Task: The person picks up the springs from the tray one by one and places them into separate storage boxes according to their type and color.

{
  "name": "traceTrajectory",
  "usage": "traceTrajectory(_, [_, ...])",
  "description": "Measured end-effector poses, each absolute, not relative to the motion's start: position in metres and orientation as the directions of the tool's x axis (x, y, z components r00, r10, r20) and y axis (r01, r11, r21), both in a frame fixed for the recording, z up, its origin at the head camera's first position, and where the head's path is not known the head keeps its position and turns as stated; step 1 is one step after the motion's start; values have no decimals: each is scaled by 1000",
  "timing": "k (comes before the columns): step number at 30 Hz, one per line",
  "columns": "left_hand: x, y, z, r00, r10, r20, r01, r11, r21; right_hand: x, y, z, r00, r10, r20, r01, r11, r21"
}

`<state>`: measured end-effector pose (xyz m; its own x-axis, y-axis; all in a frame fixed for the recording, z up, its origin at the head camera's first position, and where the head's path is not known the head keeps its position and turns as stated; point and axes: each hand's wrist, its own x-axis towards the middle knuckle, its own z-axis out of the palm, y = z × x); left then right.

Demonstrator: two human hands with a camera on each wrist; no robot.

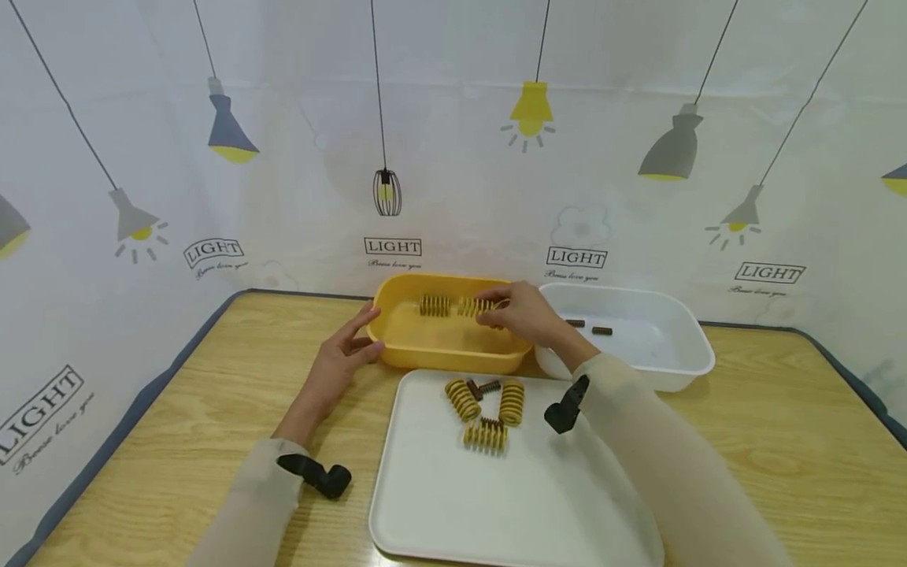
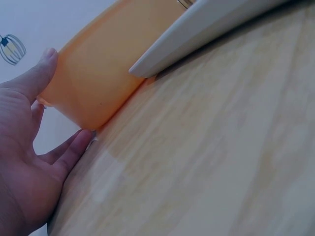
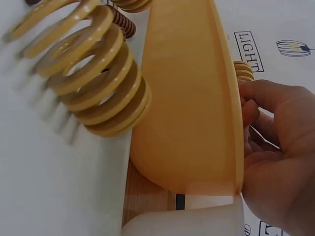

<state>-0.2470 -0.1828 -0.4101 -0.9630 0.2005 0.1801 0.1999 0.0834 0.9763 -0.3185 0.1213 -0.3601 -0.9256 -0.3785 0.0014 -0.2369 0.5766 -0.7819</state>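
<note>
In the head view my right hand (image 1: 520,311) reaches over the rim of a yellow plastic basin (image 1: 439,358) and pinches the right end of a yellow coil spring (image 1: 471,307). Another yellow coil spring (image 1: 434,306) lies left of it on the basin floor. In the right wrist view the basin wall hides most of the pinched spring (image 3: 243,70). My left hand (image 1: 338,362) touches the basin's left end with spread, mostly straight fingers; the left wrist view shows the thumb (image 2: 47,66) against its outer wall.
A white tray (image 1: 439,504) lies in front, bearing three yellow springs, one standing at its right (image 1: 512,402), and small dark springs (image 1: 490,387) among them. Right of the yellow basin stands a white basin (image 1: 680,354) with small dark springs (image 1: 602,331). A printed curtain (image 1: 453,157) hangs behind.
</note>
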Motion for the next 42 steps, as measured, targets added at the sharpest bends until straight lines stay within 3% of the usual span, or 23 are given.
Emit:
traceTrajectory(15, [-259, -189, -431, -965, 178, 192, 212, 104, 972, -331, 106, -358, -914, -402, -61, -227, 629, -744])
traceTrajectory(23, [-258, -189, -430, -963, 188, 193, 216, 106, 971, -338, 98, -365, -933, -343, -110, -159, 665, -730])
traceTrajectory(42, [-248, -183, -411, -963, 193, 191, 206, 63, 977, -347, 91, -380, -931, -363, -46, -249, 721, -647])
